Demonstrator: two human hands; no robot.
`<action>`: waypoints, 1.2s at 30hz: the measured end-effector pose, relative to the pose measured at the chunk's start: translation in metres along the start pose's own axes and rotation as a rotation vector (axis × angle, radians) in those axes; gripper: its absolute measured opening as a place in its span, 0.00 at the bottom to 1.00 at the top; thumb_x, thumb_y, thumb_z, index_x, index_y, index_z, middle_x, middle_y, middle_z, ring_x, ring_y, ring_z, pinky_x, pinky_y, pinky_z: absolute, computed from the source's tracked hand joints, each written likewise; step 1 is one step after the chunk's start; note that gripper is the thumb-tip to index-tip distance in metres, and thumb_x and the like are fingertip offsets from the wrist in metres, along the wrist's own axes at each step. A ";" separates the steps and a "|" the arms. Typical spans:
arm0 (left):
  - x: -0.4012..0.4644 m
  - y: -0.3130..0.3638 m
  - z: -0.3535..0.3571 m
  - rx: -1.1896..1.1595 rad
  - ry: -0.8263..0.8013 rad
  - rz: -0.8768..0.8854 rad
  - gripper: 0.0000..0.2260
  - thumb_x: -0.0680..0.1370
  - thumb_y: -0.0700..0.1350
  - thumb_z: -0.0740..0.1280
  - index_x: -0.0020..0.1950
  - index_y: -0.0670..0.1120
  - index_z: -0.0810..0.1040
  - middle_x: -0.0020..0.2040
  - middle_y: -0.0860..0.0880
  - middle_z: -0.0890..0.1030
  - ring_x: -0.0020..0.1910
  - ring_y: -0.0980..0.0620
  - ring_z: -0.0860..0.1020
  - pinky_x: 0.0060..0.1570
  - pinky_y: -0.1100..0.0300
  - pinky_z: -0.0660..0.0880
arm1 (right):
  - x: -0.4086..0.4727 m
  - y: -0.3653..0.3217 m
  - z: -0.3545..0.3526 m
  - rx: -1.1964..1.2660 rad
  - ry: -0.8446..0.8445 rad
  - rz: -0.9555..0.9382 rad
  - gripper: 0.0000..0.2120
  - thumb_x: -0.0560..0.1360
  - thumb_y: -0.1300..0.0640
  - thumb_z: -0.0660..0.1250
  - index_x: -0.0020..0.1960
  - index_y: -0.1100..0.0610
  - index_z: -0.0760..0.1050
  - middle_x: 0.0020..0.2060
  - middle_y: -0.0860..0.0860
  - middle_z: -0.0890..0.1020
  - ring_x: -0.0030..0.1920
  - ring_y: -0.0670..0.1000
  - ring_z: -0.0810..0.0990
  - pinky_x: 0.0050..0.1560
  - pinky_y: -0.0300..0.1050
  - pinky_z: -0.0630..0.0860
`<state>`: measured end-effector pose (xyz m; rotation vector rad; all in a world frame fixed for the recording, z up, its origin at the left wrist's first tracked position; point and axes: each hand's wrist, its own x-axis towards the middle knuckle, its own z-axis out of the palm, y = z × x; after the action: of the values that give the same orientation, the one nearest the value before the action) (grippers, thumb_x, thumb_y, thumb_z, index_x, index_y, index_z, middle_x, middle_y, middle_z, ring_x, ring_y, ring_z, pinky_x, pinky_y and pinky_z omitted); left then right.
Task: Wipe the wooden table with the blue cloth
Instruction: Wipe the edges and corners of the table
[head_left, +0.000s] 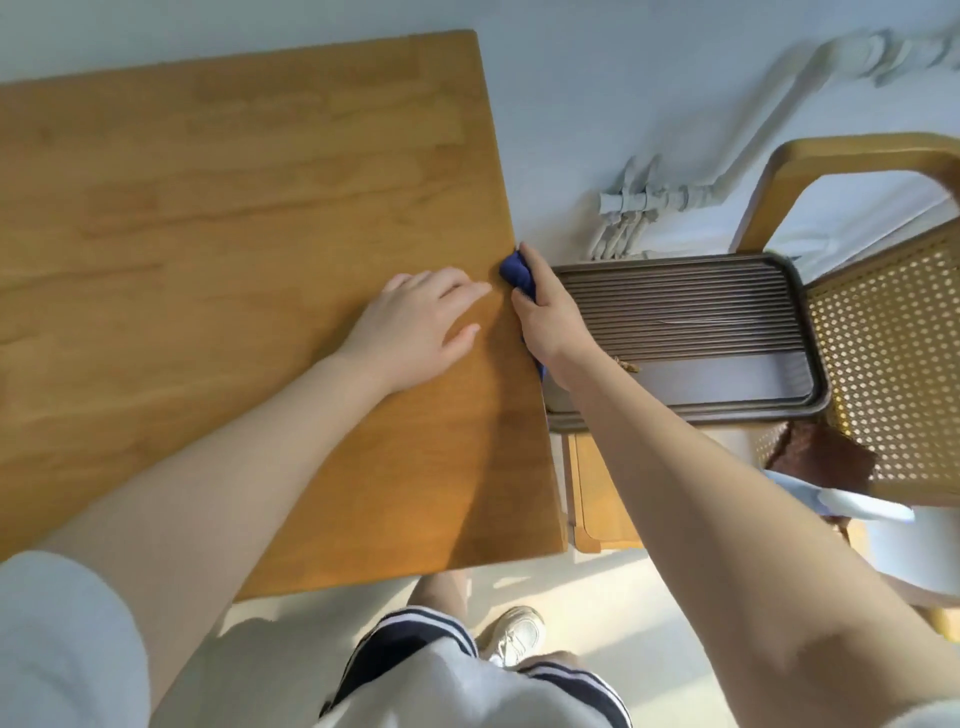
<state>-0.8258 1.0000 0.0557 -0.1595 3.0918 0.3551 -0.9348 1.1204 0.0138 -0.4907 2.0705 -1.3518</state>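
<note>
**Edge of the worktop being wiped**

At the right-hand edge of the wooden worktop (234, 234), the blue cloth (516, 274) was bunched up and gripped in the right hand (545, 317), with the fingers curled round it and the cloth pressed against the side face of the board. The left hand (421, 322) was laid flat on the top surface just beside it, fingers relaxed and holding nothing. A dark slatted tray (691, 332) was seen resting on a cane-backed chair (883, 338) just beside that edge.

The step in hand was judged to be the wiping of the edge. For this to be done well, the cloth should be kept firmly wrapped over the corner and drawn along the whole length in one steady pass, while the board is steadied by the flat hand. Care would be needed so that the tray is not knocked by the wrist.
</note>
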 end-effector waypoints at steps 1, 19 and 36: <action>0.011 -0.006 -0.003 -0.036 -0.038 -0.046 0.19 0.78 0.49 0.59 0.67 0.45 0.73 0.60 0.45 0.76 0.57 0.43 0.75 0.58 0.50 0.67 | 0.009 -0.004 0.001 -0.022 0.014 -0.008 0.26 0.78 0.67 0.56 0.75 0.58 0.57 0.72 0.54 0.65 0.72 0.51 0.62 0.72 0.43 0.58; 0.140 -0.097 -0.025 0.189 -0.386 -0.149 0.65 0.55 0.75 0.67 0.76 0.43 0.38 0.76 0.43 0.36 0.76 0.46 0.39 0.74 0.50 0.39 | 0.148 -0.052 -0.004 -0.008 -0.006 0.077 0.26 0.78 0.67 0.56 0.75 0.56 0.58 0.72 0.52 0.66 0.71 0.49 0.63 0.71 0.42 0.59; 0.142 -0.098 -0.028 0.040 -0.405 -0.123 0.66 0.54 0.75 0.68 0.76 0.43 0.37 0.76 0.44 0.34 0.75 0.49 0.36 0.72 0.54 0.36 | 0.187 -0.075 -0.011 0.081 -0.018 0.113 0.25 0.78 0.69 0.54 0.73 0.54 0.61 0.68 0.50 0.69 0.66 0.46 0.67 0.61 0.36 0.64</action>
<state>-0.9572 0.8842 0.0555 -0.2423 2.6723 0.2804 -1.0827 0.9843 0.0317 -0.3450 1.9893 -1.3536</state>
